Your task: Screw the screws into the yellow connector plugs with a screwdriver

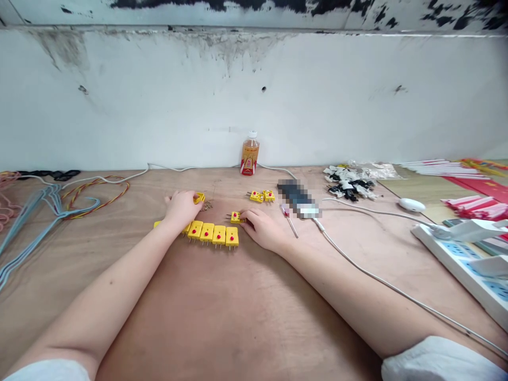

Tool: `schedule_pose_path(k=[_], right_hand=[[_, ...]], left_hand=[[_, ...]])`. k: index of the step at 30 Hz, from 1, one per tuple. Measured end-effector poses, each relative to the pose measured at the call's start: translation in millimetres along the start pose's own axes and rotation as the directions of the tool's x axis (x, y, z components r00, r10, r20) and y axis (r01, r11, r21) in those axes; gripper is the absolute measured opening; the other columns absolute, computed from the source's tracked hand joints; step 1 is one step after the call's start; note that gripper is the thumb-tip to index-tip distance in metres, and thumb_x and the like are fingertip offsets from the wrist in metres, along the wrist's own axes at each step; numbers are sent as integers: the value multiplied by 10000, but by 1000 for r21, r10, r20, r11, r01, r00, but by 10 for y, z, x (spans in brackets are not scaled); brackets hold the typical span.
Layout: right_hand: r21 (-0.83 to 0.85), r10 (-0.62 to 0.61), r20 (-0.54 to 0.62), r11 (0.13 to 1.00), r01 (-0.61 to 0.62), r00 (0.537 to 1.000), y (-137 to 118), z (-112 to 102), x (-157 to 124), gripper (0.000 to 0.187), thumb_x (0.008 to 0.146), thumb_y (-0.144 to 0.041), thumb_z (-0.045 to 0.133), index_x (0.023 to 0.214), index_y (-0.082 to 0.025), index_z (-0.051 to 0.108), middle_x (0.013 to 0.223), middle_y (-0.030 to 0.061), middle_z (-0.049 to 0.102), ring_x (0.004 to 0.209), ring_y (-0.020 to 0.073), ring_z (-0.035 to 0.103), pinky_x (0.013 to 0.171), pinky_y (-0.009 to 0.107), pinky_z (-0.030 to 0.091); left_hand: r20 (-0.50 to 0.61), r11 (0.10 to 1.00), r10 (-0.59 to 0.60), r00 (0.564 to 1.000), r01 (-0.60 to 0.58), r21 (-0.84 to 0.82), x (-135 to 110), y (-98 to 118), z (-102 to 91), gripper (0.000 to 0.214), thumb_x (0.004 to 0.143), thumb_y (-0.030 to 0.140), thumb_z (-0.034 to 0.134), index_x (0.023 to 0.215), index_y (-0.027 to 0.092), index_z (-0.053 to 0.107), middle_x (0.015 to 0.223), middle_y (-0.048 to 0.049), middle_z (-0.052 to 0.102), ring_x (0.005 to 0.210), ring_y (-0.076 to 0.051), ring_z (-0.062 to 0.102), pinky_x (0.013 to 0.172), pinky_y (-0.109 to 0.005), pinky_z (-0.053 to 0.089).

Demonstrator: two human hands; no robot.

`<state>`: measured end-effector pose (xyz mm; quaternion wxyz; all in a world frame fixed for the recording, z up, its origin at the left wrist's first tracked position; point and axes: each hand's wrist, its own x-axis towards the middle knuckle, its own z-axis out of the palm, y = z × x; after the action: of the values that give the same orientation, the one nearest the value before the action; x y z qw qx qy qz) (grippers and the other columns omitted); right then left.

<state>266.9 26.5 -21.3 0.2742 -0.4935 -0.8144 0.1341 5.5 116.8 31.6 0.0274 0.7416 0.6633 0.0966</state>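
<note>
Lining up seems in hand: the left hand's (pixel 182 209) closed fingers touch a plug (pixel 199 198) at its 1 o'clock, the right hand's (pixel 262 228) touch another plug (pixel 235 217) at its 10 o'clock, any pinch unclear, and squaring that plug to the row (pixel 210 234) looks called for.

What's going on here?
A person is working bare-handed at a plywood bench. Their left hand is at a small yellow connector piece, while the fingers of their right hand touch a yellow two-pin connector. A row of matching connectors lies just below the hands, pins toward the person, and another pair sits farther along the bench.
</note>
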Motion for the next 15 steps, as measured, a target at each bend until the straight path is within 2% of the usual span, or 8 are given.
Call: schedule_pose_path(k=[4, 7, 9, 11, 13, 15], right_hand=[[16, -35, 7, 999, 34, 999, -7, -5, -3, 158, 1006, -141, 574, 1126, -189, 664, 1293, 134, 717, 1227, 282, 661, 1061, 473, 536], [58, 8, -34, 998, -6, 999, -30, -23, -14, 191, 1003, -213, 617, 1188, -196, 661, 1271, 132, 725, 1209, 290, 671, 1049, 489, 544], [124, 66, -90, 991, -54, 994, -35, -45, -25, 268, 1007, -273, 623, 1263, -197, 640, 1303, 137, 712, 1226, 289, 665, 1055, 491, 542], [218, 125, -128, 971, -95, 984, -26, -74, -34, 345, 1017, -312, 606, 1343, -201, 605, 1361, 143, 689, 1252, 282, 657, 1059, 484, 543], [305, 155, -135, 946, -108, 979, -11, -106, -39, 400, 1016, -347, 603, 1396, -223, 580, 1406, 135, 668, 1276, 273, 648, 1056, 473, 547], [359, 146, -121, 928, -94, 982, -1, -135, -39, 408, 999, -382, 629, 1382, -245, 599, 1414, 120, 666, 1278, 270, 644, 1049, 462, 549]], left_hand=[[-82, 988, -12, 997, -1, -154, -45, 34, -27, 270, 904, 382, 659, 1073, 203, 769, 1186, -130, 777, 1219, -374, 640, 1042, -538, 428], [-90, 906, 24, 996, -60, -420, -190, 168, -39, 267, 891, 371, 683, 1097, 207, 730, 1201, -89, 771, 1157, -303, 684, 1038, -453, 477], [-79, 808, 116, 990, -140, -572, -323, 289, -25, 294, 880, 382, 697, 1120, 211, 695, 1199, -71, 764, 1132, -266, 694, 1001, -397, 515], [-99, 735, 269, 958, -271, -621, -452, 401, -1, 284, 867, 367, 710, 1107, 218, 677, 1201, -62, 755, 1153, -258, 683, 1034, -400, 506], [-106, 713, 384, 917, -367, -597, -552, 477, 20, 253, 869, 346, 709, 1091, 229, 674, 1186, -53, 754, 1173, -270, 668, 1097, -452, 459], [-88, 713, 440, 894, -407, -571, -610, 512, 36, 241, 891, 347, 696, 1106, 242, 673, 1196, -50, 752, 1193, -282, 658, 1135, -496, 415]])
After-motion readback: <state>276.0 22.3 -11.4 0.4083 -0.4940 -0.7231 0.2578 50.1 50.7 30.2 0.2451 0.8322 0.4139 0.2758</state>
